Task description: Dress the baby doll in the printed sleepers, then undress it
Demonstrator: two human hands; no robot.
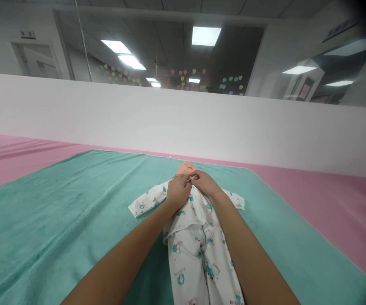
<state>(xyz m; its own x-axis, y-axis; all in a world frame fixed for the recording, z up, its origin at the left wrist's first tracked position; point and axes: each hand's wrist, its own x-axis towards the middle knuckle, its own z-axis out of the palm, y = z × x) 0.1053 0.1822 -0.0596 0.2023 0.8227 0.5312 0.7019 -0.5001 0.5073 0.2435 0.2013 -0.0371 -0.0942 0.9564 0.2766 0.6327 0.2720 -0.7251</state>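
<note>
A baby doll (185,167) lies on its back, its head pointing away from me. It wears a white long-sleeved pajama top (197,207) with small teal and pink prints, its sleeves spread to both sides. Matching pajama pants (187,258) stretch toward me. At the doll's neck, my left hand (179,190) is closed on the collar of the top. My right hand (206,183) pinches the collar beside it, the fingertips of both hands nearly meeting. Whatever small fastening may be between the fingers is hidden.
A teal blanket (75,212) lies under the doll, with a pink sheet (338,203) showing around it. Behind rises a low white wall (122,114) with a large glass pane above, dotted with heart stickers (183,78).
</note>
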